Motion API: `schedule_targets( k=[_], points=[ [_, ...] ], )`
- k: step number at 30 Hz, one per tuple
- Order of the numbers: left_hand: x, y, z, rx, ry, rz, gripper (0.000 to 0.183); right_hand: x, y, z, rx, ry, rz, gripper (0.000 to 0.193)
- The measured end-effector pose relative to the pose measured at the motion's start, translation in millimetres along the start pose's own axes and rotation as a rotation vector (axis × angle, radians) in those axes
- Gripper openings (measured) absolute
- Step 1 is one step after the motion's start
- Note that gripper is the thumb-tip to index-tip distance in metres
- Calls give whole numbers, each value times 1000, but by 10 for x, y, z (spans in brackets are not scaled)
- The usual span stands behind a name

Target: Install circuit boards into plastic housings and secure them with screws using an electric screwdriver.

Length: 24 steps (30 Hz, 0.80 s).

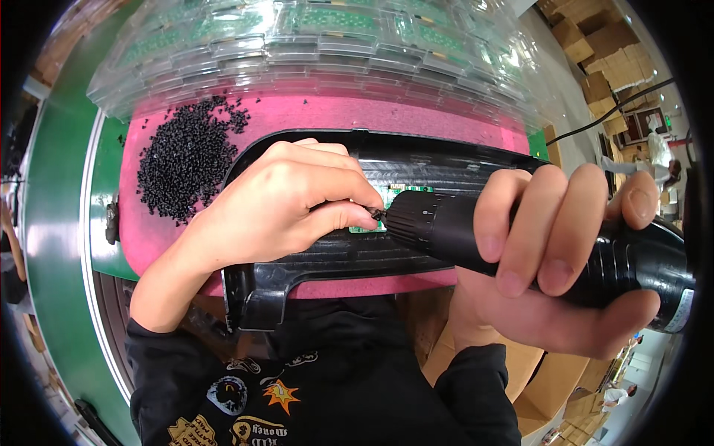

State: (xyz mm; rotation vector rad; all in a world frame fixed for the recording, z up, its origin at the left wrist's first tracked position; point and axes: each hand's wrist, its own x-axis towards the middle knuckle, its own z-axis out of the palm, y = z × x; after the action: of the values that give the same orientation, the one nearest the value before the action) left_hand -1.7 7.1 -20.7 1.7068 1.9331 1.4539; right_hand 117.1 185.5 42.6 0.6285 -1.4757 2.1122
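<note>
My right hand (558, 245) is wrapped round a black electric screwdriver (446, 227), tilted so that its ribbed nose points left. At that nose, the thumb and forefinger of my left hand (290, 201) pinch a small black screw (376, 215). Behind the fingertips lies a green circuit board (369, 224), partly covered by my hand and the tool. It sits inside a long black plastic housing (357, 264), which rests on a pink mat (335, 111). The screwdriver's bit is hidden from sight.
A heap of small black screws (182, 160) spreads over the mat's left side. Stacked clear plastic trays (320, 56) with green boards stand at the back. A green bench surface (59, 223) runs along the left. Cardboard boxes (550, 394) are at the lower right.
</note>
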Motion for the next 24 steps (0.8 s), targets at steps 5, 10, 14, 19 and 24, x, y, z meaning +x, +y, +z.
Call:
schedule_targets(
  k=[5,10,14,19,24],
  points=[
    [-6,39,38,31,-27,-19,26,-40,-27,81,-88,113,26,46],
    [-5,28,-38,423,16,-60,34,-139,190,-141,-421,342,11,39],
    [0,12,-75,492,109,-62,30,-216,188,-324,-382,348,27,35],
    [-10,-12,-94,490,151,-141,29,-247,206,-340,-430,341,50,36],
    [6,28,-99,558,97,-303,29,-250,201,-337,-369,329,47,38]
  ],
)
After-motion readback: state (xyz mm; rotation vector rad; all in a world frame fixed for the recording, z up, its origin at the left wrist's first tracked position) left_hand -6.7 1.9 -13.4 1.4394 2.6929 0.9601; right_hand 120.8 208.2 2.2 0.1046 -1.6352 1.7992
